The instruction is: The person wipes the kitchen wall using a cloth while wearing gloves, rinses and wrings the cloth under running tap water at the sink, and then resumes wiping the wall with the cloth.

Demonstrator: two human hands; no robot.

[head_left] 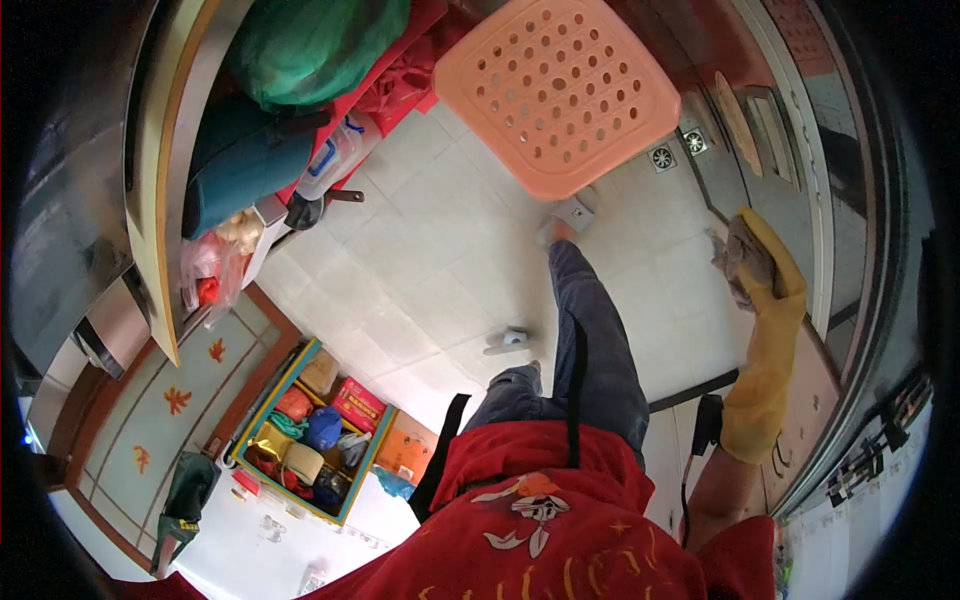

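Note:
My right hand (780, 266), in a long yellow rubber glove, is at the right, closed round a crumpled grey-brown cloth (745, 262). Hand and cloth are close to the edge of a shiny reflective surface (840, 200); whether they touch it cannot be made out. The glove reaches up my forearm, below which bare skin and a red sleeve show. My left hand is out of view; only red sleeve cloth shows at the lower left.
An orange stool (560, 90) with a holed top stands ahead, near two floor drains. At left are a wooden-edged door (165, 180), bags and a pan (305, 212). Below them is a box (345, 505) of packets. A slipper (508, 341) lies on the tiled floor.

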